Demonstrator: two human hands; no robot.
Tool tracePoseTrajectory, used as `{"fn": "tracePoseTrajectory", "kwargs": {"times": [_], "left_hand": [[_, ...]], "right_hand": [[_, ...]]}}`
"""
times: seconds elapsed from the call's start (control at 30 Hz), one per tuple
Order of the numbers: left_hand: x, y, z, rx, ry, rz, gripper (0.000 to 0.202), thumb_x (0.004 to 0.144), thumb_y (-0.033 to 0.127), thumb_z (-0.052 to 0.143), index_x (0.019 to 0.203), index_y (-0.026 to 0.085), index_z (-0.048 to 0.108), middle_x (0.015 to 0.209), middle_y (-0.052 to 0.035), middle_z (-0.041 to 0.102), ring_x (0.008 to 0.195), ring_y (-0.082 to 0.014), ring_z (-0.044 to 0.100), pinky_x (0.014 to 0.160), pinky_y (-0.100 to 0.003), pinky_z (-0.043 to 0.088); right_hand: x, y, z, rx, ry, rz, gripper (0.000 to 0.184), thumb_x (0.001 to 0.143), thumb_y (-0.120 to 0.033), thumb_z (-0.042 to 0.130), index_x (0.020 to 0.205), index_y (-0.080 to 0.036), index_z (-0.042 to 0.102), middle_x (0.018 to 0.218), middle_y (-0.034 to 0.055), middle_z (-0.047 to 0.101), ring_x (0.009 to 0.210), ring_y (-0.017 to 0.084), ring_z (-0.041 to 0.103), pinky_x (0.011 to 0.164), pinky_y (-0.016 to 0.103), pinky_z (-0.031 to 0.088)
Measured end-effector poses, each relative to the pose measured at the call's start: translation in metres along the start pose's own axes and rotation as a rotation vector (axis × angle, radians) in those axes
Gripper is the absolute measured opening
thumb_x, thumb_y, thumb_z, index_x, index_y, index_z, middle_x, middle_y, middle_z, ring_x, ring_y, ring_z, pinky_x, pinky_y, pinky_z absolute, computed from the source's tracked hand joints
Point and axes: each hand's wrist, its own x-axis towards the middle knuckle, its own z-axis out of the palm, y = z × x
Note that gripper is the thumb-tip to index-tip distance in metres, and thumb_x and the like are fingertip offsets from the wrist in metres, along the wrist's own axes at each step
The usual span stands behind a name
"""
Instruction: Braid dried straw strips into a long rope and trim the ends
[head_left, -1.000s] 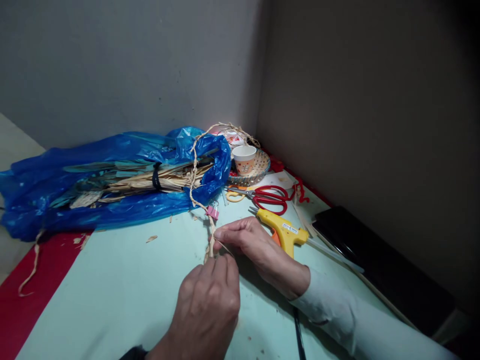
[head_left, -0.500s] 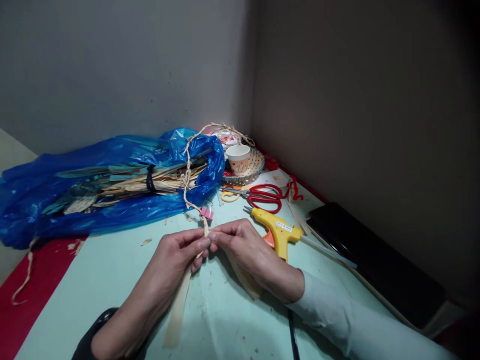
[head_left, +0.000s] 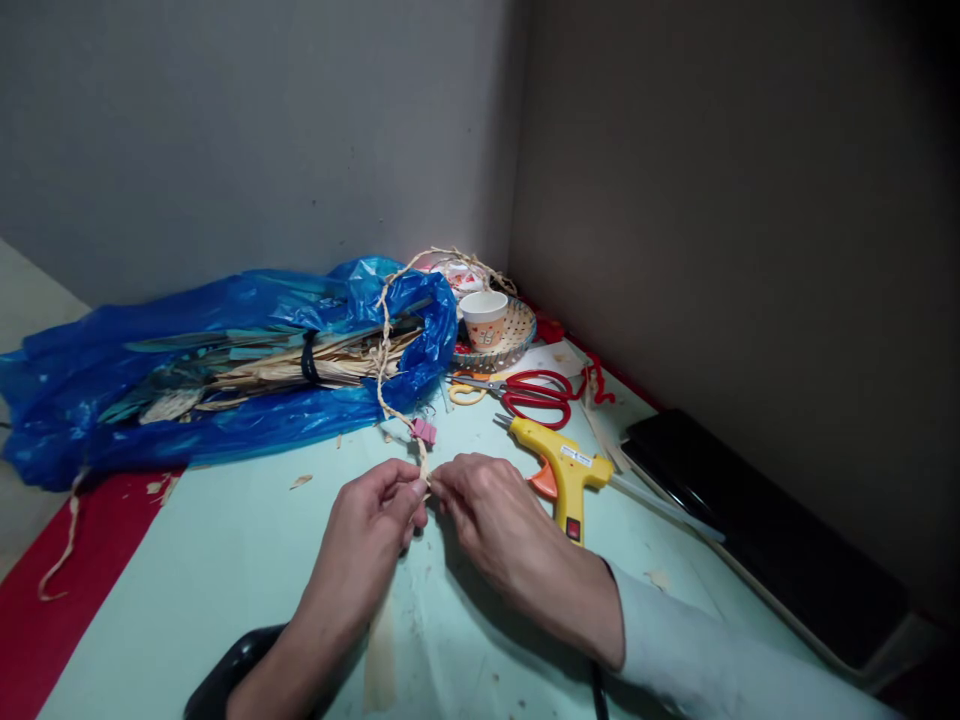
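My left hand (head_left: 371, 525) and my right hand (head_left: 499, 510) meet at the middle of the table, fingertips pinched on the lower end of a thin, pale braided cord (head_left: 386, 345), apparently of dried husk or straw. From my fingers the cord runs up past a pink binder clip (head_left: 424, 431), across the blue bag's open end and arches towards a small basket. Below my left hand hangs a flat pale strip (head_left: 380, 655). My right hand's back faces up and its fingertips are partly hidden.
A blue plastic bag (head_left: 172, 445) holds a tied bundle of dried strips (head_left: 345, 360). A paper cup (head_left: 484, 318) sits in the basket (head_left: 517, 345). Right of my hands lie red-handled scissors (head_left: 540, 395), a yellow glue gun (head_left: 574, 470) and a black flat object (head_left: 750, 530).
My right hand has turned over more, its back now upward, and the strip seen under it is out of sight. Both hands still pinch the cord; the view has shifted slightly.
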Motion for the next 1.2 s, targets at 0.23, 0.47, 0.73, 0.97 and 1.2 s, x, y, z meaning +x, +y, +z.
{"fn": "tracePoseTrajectory", "kwargs": {"times": [0.23,0.47,0.73,0.97,1.2], "left_hand": [[0.002,-0.002,0.003,0.041,0.069,0.011,0.017,0.075,0.029,0.06,0.064,0.019,0.05,0.048,0.0074,0.047,0.046,-0.009,0.038,0.045,-0.021,0.026],[0.003,0.001,0.0,-0.031,-0.006,-0.005,0.013,0.072,0.023,0.056,0.06,0.019,0.051,0.041,0.0077,0.048,0.039,-0.0086,0.039,0.044,-0.02,0.026],[0.001,-0.004,-0.008,-0.254,-0.112,-0.153,0.017,0.074,0.029,0.063,0.065,0.016,0.057,0.052,0.0072,0.046,0.044,-0.0048,0.032,0.044,-0.017,0.02],[0.0,-0.004,-0.01,-0.284,-0.099,-0.151,0.021,0.071,0.032,0.069,0.066,0.016,0.057,0.053,0.0069,0.046,0.044,-0.0045,0.03,0.043,-0.017,0.017],[0.001,0.001,-0.012,-0.247,-0.15,-0.083,0.026,0.078,0.037,0.063,0.065,0.016,0.057,0.047,0.0095,0.039,0.04,-0.0042,0.024,0.04,-0.018,0.012]], "right_hand": [[-0.005,0.003,0.001,-0.368,0.08,-0.201,0.015,0.086,-0.009,0.053,0.079,-0.017,0.062,0.076,0.0033,0.06,0.072,0.018,0.048,0.06,0.031,0.027],[-0.012,-0.001,0.007,-0.442,0.313,-0.485,0.017,0.086,-0.007,0.05,0.074,-0.013,0.06,0.07,0.0044,0.055,0.067,0.019,0.041,0.061,0.033,0.027],[-0.018,-0.004,0.015,-0.555,0.253,-0.6,0.018,0.084,-0.003,0.049,0.076,-0.011,0.063,0.072,0.0068,0.054,0.067,0.02,0.042,0.058,0.034,0.027],[-0.016,-0.003,0.013,-0.523,0.224,-0.612,0.02,0.086,-0.006,0.046,0.077,-0.011,0.063,0.075,0.0066,0.058,0.068,0.019,0.044,0.06,0.035,0.03],[-0.001,0.001,-0.011,0.107,0.18,-0.117,0.023,0.094,-0.027,0.046,0.098,-0.016,0.066,0.087,0.0066,0.066,0.081,0.018,0.057,0.074,0.029,0.039]]}}
